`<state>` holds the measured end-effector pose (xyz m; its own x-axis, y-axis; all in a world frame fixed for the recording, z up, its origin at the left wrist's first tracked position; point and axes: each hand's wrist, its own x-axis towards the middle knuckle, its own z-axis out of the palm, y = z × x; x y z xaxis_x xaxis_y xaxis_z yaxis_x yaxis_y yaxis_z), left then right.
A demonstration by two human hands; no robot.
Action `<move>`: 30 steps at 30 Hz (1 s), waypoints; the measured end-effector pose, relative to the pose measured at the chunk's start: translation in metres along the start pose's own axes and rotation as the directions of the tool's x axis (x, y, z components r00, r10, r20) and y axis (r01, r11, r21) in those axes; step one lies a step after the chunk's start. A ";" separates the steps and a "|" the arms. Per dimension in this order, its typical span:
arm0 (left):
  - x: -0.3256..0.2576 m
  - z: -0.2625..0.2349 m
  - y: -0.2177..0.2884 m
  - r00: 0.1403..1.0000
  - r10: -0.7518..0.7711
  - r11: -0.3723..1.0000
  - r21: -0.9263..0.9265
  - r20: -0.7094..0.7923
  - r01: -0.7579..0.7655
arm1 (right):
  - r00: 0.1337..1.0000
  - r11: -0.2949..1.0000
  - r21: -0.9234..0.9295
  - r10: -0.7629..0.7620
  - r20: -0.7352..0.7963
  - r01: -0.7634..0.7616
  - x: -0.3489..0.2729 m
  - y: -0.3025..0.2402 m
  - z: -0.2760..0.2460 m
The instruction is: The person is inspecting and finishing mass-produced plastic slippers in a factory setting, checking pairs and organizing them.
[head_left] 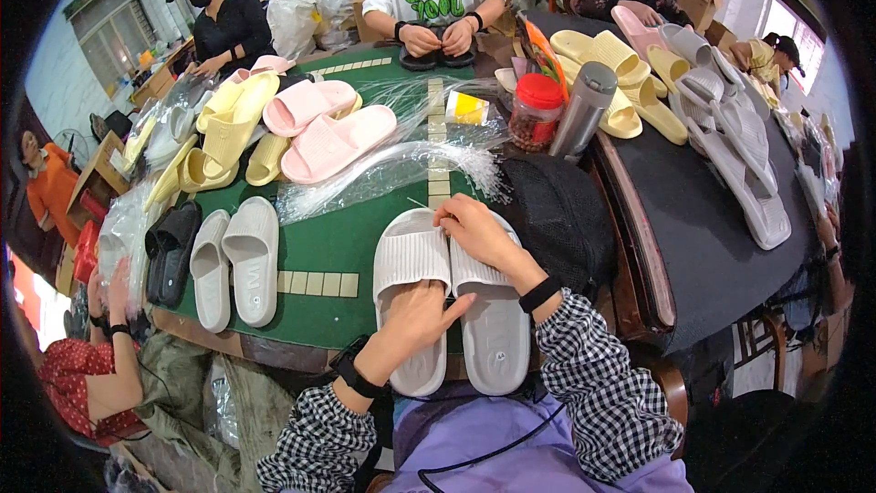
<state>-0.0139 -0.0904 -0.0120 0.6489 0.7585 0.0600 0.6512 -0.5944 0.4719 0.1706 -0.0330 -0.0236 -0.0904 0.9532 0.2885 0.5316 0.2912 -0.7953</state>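
A pair of light grey slides lies before me, a left slide [411, 251] and a right slide [497, 333], side by side with toes facing away. My left hand [415, 318] reaches into the left slide; its fingertips are hidden under the strap, its thumb stretches apart toward the right slide. At the toe ends, my right hand [476, 230] is closed in a pinch where the slides meet. A thin pale strand shows at its fingertips, apparently plastic. Just beyond lies a bundle of clear plastic strands [383, 184] on the green table [310, 242].
To the left stand another grey pair [251, 260] and black slides [172, 251], with pink slides [338, 141] and yellow slides behind. A red-lidded jar [536, 114], a steel flask [587, 110] and a black mesh bag [558, 219] sit to the right. Co-workers surround the tables.
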 end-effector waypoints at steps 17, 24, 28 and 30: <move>0.023 -0.050 -0.021 0.865 -0.092 0.820 -0.530 -0.494 -0.216 | 0.968 0.988 0.097 0.137 -0.209 -0.119 -0.008 -0.006 0.000; 0.062 -0.030 -0.045 0.965 -0.061 0.852 -0.517 -0.254 -0.082 | 0.960 0.942 0.296 0.216 -0.180 -0.156 -0.014 -0.010 -0.001; 0.065 -0.031 -0.047 0.960 0.071 0.937 -0.313 -0.270 -0.157 | 0.967 0.986 0.061 0.165 -0.196 -0.156 -0.009 -0.016 0.009; 0.066 -0.038 -0.048 0.972 0.015 0.945 -0.314 -0.236 -0.090 | 0.957 0.977 0.059 0.214 -0.194 -0.207 -0.007 -0.020 0.015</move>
<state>-0.0167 -0.0018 0.0026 0.5471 0.7914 0.2727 0.4331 -0.5464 0.7168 0.1480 -0.0445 -0.0172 0.1906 0.9591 0.2091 0.4881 0.0922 -0.8679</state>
